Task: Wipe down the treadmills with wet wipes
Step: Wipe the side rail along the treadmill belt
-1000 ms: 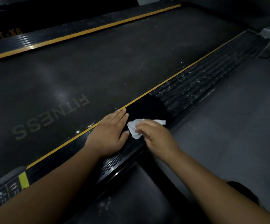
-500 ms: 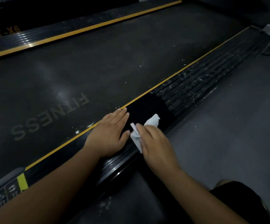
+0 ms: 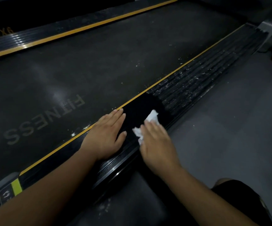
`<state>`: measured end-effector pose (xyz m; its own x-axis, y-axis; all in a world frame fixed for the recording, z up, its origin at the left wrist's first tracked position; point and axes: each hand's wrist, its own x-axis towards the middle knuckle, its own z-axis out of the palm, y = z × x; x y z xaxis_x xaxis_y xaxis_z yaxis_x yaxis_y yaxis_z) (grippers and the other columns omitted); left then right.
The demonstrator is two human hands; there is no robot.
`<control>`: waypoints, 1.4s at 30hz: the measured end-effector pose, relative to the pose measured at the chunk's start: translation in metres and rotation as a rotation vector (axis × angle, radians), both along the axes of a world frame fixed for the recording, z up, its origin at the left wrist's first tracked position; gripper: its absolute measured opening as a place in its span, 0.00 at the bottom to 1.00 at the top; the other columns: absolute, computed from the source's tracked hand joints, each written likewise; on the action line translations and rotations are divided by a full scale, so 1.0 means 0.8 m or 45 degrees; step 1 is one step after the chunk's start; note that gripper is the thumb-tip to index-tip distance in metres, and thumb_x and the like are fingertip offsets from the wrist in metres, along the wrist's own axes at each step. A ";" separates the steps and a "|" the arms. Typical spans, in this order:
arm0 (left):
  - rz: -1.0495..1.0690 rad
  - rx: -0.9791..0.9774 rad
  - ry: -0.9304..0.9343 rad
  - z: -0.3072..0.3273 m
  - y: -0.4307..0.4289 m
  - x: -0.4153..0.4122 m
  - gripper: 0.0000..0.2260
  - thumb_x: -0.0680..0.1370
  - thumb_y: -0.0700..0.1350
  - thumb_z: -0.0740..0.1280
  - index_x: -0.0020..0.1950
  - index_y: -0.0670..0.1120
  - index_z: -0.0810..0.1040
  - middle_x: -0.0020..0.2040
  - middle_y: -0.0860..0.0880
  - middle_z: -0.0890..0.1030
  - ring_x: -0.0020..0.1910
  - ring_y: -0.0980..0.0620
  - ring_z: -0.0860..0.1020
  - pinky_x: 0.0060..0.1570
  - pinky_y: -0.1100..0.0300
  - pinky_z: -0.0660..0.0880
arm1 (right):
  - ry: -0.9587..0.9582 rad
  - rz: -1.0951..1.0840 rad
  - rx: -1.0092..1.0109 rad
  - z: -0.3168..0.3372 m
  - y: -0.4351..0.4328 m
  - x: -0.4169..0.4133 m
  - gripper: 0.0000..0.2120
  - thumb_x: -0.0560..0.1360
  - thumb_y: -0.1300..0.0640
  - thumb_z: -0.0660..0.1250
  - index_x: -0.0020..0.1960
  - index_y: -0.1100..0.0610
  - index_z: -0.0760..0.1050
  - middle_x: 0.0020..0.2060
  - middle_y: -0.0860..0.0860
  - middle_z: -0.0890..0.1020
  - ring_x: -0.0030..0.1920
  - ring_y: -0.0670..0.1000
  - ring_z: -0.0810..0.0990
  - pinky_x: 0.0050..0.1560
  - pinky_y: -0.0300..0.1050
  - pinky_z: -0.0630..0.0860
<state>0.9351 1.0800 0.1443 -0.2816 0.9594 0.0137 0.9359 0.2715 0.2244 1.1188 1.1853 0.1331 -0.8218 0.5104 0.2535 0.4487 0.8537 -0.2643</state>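
**Wipe pressed on the treadmill's side rail**

The treadmill [image 3: 99, 62] lies across the view, its wide dark belt bearing the pale word FITNESS [image 3: 45, 119]. Both hands are on the ribbed black side rail [image 3: 197, 84] along the edge nearest the person, just outside the thin yellow stripe [image 3: 172, 74] that borders the belt.

The left hand [image 3: 106, 137] lies flat and open, palm down on the rail, with its fingers straight and close together. Their tips reach the yellow stripe, and the hand holds nothing.

The right hand [image 3: 156, 144] is just beside it, toward the rail's outer edge. Its fingers are stretched out over a crumpled white wet wipe [image 3: 152, 117] and press it onto the rail. The hand is slightly blurred and its thumb cannot be made out. The wipe shows past the fingertips and along the side that faces the left hand.

Around the wipe the rail is plain black. Toward its far end it is flecked with white specks [image 3: 202, 88]. A few specks also lie on the belt beside the stripe.

At the rail's near end is a yellow-green label [image 3: 16, 187]. A second rail [image 3: 34, 38] with its own yellow stripe runs along the treadmill's far edge. Grey floor [image 3: 229, 128] lies beside the near rail, and dark clothing [image 3: 239, 198] shows at the bottom right.
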 end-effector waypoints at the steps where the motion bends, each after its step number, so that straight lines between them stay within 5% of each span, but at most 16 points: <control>1: -0.003 0.001 0.005 0.001 0.000 0.000 0.34 0.79 0.61 0.43 0.82 0.46 0.56 0.82 0.49 0.53 0.81 0.54 0.49 0.76 0.59 0.43 | -0.051 0.049 -0.013 -0.003 -0.005 0.009 0.24 0.79 0.51 0.56 0.69 0.63 0.75 0.70 0.59 0.75 0.73 0.59 0.71 0.75 0.56 0.64; 6: -0.116 -0.019 0.022 0.000 0.001 0.001 0.31 0.81 0.58 0.44 0.81 0.46 0.58 0.82 0.48 0.54 0.81 0.52 0.51 0.78 0.56 0.46 | -0.101 -0.223 -0.049 -0.005 0.051 0.007 0.35 0.80 0.36 0.47 0.77 0.58 0.65 0.78 0.54 0.66 0.79 0.53 0.58 0.78 0.55 0.48; 8: -0.130 -0.020 0.006 0.000 0.002 0.001 0.31 0.81 0.57 0.45 0.81 0.45 0.59 0.81 0.48 0.55 0.81 0.52 0.52 0.79 0.53 0.49 | -0.114 -0.127 -0.085 -0.003 0.033 0.004 0.37 0.80 0.33 0.47 0.78 0.57 0.65 0.78 0.54 0.65 0.80 0.53 0.58 0.79 0.57 0.47; 11: -0.101 -0.023 -0.028 0.003 0.007 0.013 0.32 0.80 0.59 0.44 0.82 0.46 0.56 0.82 0.49 0.52 0.81 0.54 0.48 0.78 0.57 0.43 | -0.198 0.116 -0.010 -0.011 0.013 0.032 0.35 0.81 0.34 0.48 0.77 0.57 0.66 0.78 0.52 0.66 0.79 0.51 0.59 0.78 0.59 0.51; 16: -0.126 -0.006 -0.053 0.005 0.032 0.048 0.33 0.79 0.59 0.42 0.82 0.45 0.56 0.82 0.49 0.52 0.81 0.52 0.48 0.77 0.58 0.40 | -0.121 -0.144 -0.034 -0.002 0.069 0.019 0.33 0.81 0.38 0.49 0.77 0.56 0.66 0.77 0.52 0.67 0.79 0.52 0.60 0.78 0.60 0.50; 20: -0.103 -0.004 -0.030 0.003 0.037 0.051 0.32 0.80 0.57 0.44 0.81 0.45 0.58 0.82 0.48 0.54 0.81 0.52 0.50 0.79 0.54 0.45 | -0.164 0.224 -0.024 -0.009 0.041 0.044 0.32 0.81 0.40 0.52 0.77 0.57 0.66 0.77 0.52 0.66 0.79 0.51 0.60 0.77 0.59 0.51; 25: -0.070 -0.053 0.001 0.009 0.040 0.056 0.33 0.79 0.58 0.40 0.82 0.47 0.54 0.82 0.51 0.50 0.81 0.54 0.47 0.77 0.58 0.40 | -0.190 -0.013 -0.011 0.003 0.116 0.028 0.35 0.80 0.36 0.46 0.78 0.56 0.64 0.78 0.51 0.65 0.79 0.51 0.59 0.79 0.58 0.47; 27: -0.058 -0.068 0.007 0.010 0.039 0.058 0.33 0.79 0.59 0.40 0.82 0.48 0.53 0.82 0.51 0.49 0.81 0.54 0.46 0.77 0.59 0.38 | -0.244 0.145 -0.038 0.005 0.093 0.022 0.36 0.80 0.35 0.46 0.79 0.56 0.64 0.79 0.52 0.64 0.80 0.51 0.58 0.79 0.58 0.46; 30: -0.044 -0.077 0.006 0.010 0.039 0.057 0.33 0.79 0.59 0.39 0.83 0.49 0.51 0.82 0.53 0.47 0.81 0.56 0.44 0.76 0.61 0.36 | -0.254 0.316 0.030 0.004 0.080 0.041 0.34 0.80 0.36 0.49 0.77 0.56 0.66 0.76 0.52 0.68 0.78 0.51 0.63 0.77 0.58 0.50; 37: -0.081 -0.071 -0.027 0.008 0.037 0.053 0.32 0.80 0.59 0.39 0.83 0.50 0.48 0.82 0.54 0.44 0.81 0.56 0.41 0.77 0.59 0.37 | -0.162 0.054 -0.048 0.019 0.082 0.004 0.31 0.80 0.41 0.49 0.64 0.63 0.76 0.68 0.58 0.75 0.70 0.58 0.72 0.70 0.54 0.68; 40: -0.116 -0.051 -0.028 0.006 0.047 0.051 0.33 0.79 0.59 0.39 0.82 0.48 0.50 0.82 0.52 0.46 0.81 0.55 0.43 0.79 0.56 0.41 | -0.180 0.075 -0.116 0.018 0.069 0.006 0.32 0.80 0.41 0.45 0.63 0.64 0.75 0.77 0.61 0.64 0.79 0.58 0.59 0.75 0.52 0.59; 42: -0.142 -0.020 -0.041 0.004 0.069 0.050 0.33 0.79 0.59 0.37 0.83 0.48 0.51 0.82 0.51 0.47 0.81 0.55 0.43 0.78 0.58 0.39 | -0.221 -0.023 -0.094 0.023 0.078 -0.004 0.37 0.79 0.39 0.39 0.68 0.62 0.73 0.77 0.60 0.64 0.80 0.56 0.58 0.79 0.52 0.51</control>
<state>0.9751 1.1355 0.1472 -0.1728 0.9849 -0.0087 0.9530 0.1694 0.2511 1.1155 1.2477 0.1511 -0.8405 0.5372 0.0699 0.5079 0.8263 -0.2432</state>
